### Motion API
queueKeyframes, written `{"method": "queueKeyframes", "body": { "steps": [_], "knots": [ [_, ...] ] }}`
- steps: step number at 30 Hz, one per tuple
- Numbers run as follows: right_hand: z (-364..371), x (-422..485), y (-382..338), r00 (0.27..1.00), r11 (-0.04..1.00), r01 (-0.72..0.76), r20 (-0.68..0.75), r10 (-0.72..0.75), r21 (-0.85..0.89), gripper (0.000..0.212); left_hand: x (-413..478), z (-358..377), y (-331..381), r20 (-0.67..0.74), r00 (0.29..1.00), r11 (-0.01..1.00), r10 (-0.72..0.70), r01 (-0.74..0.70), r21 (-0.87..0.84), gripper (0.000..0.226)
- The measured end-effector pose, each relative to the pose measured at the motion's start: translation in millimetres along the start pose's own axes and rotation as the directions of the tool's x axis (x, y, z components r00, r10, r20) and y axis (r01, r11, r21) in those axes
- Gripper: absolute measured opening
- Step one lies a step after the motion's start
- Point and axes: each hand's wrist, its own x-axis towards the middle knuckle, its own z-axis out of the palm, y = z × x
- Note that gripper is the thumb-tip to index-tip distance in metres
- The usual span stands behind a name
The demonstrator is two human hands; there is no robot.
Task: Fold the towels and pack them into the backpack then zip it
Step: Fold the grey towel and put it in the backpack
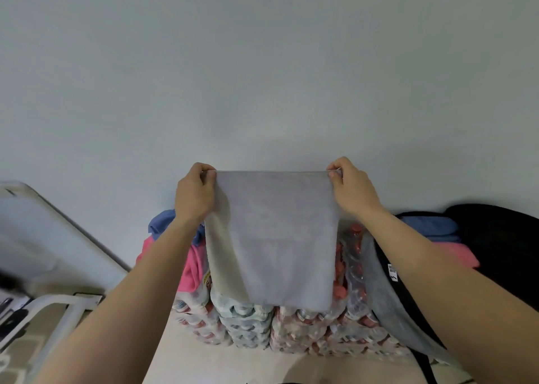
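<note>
Left hand (194,192) pinches the top left corner of a grey towel (274,237). Its fingers are curled tight on the cloth. Right hand (351,188) pinches the top right corner the same way, with thumb and fingers closed on the edge. The two hands hold the towel up in the air in front of a white wall (262,62). The towel hangs flat and straight down. It looks doubled, with a paler layer showing along its left side.

Behind the towel is a stack of bottle packs (262,325) wrapped in clear plastic, with red caps showing. The stack stands on the floor against the wall.

On the left end of the stack lie a loose blue towel (159,223) and a loose pink towel (191,267), both crumpled.

On the right end of the stack lies a black backpack (501,237). It is open, and its flap with the grey lining (379,296) hangs down toward the person. In its mouth sit a folded blue towel (431,227) and, just under it, a folded pink towel (459,256).

Far to the left, a white board (43,232) leans on the wall, and a white frame (58,308) stands near it.
</note>
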Motion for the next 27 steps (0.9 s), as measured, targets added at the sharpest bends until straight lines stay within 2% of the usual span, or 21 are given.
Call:
{"method": "queueKeyframes", "body": {
  "steps": [2,4,7,10,13,17,22,24,27],
  "knots": [
    [14,-2,13,0.999,0.984,-0.024,0.036,0.031,-0.174,0.016,3,13,-19,0.05,0.998,0.995,-0.045,0.04,0.091,0.017],
    [31,-3,25,0.997,0.972,-0.036,0.053,0.05,-0.231,0.016,5,26,-37,0.122,0.99,0.986,-0.072,0.052,0.159,0.017],
    [54,-2,39,0.993,0.993,-0.109,0.047,0.11,-0.035,0.01,4,42,-50,0.176,0.976,0.978,-0.13,0.097,0.186,0.015],
    [67,2,45,0.985,0.969,-0.175,0.028,0.173,0.173,0.011,7,53,-50,0.188,0.964,0.982,-0.187,0.188,0.016,0.011],
    [73,6,47,0.98,0.934,-0.19,0.0,0.2,0.304,0.011,12,57,-56,0.167,0.967,0.97,-0.191,0.212,-0.115,0.012],
    [72,11,47,0.983,0.922,-0.169,-0.012,0.184,0.349,0.011,14,54,-58,0.157,0.963,0.948,-0.218,0.248,-0.201,0.013],
    [72,9,53,0.984,0.919,-0.161,-0.007,0.176,0.36,0.02,10,46,-59,0.141,0.968,0.956,-0.209,0.233,-0.18,0.011],
    [76,-2,58,0.98,0.921,-0.189,0.011,0.197,0.342,0.013,-3,46,-63,0.168,0.957,0.949,-0.235,0.263,-0.174,0.01],
    [87,-26,70,0.972,0.932,-0.23,0.02,0.234,0.28,0.022,-31,50,-79,0.216,0.924,0.929,-0.315,0.347,-0.13,0.017]
  ]
}}
